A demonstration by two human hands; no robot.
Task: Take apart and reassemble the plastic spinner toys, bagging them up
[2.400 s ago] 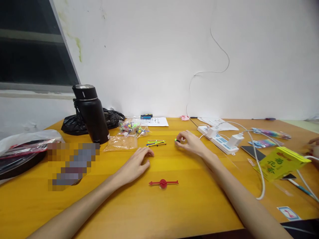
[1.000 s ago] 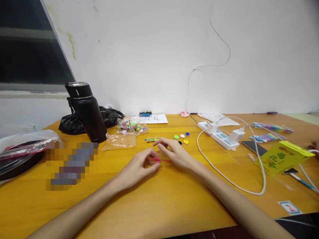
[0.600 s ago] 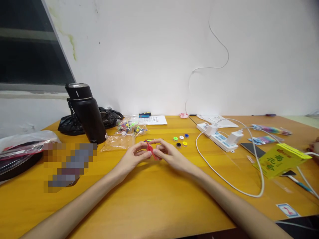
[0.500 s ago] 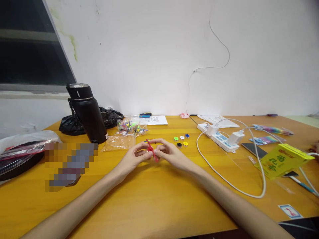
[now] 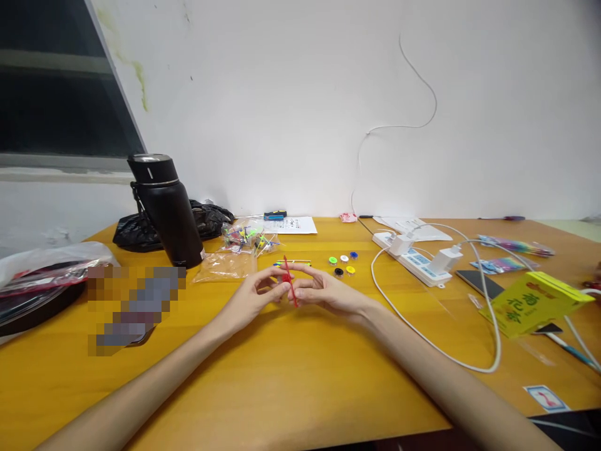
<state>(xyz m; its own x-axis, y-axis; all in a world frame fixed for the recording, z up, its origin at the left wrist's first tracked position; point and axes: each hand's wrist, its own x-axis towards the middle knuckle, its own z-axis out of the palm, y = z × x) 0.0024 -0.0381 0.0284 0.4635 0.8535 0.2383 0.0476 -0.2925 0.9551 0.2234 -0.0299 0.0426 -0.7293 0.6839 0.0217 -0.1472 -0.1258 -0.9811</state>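
Both my hands meet above the middle of the orange table [image 5: 300, 376]. Between them stands a thin red plastic stick with a round hub [image 5: 289, 285], held nearly upright. My left hand [image 5: 256, 297] pinches it from the left and my right hand [image 5: 323, 291] pinches it from the right. Just behind my hands lie a few thin coloured sticks [image 5: 293, 262]. To the right of those sit several small round caps [image 5: 342, 263] in green, white, blue, black and yellow.
A black flask [image 5: 166, 210] stands at the back left, with a black bag [image 5: 206, 219] behind it and clear bags of small parts [image 5: 237, 247] beside it. A white power strip [image 5: 413, 257] and looping cable [image 5: 436, 351] lie to the right, near a yellow packet [image 5: 530, 304] and a phone [image 5: 474, 282].
My hands picked the red stick up off the table, brought it together between them, and turned it from lying flat to nearly upright. Round caps now lie where my right hand was.
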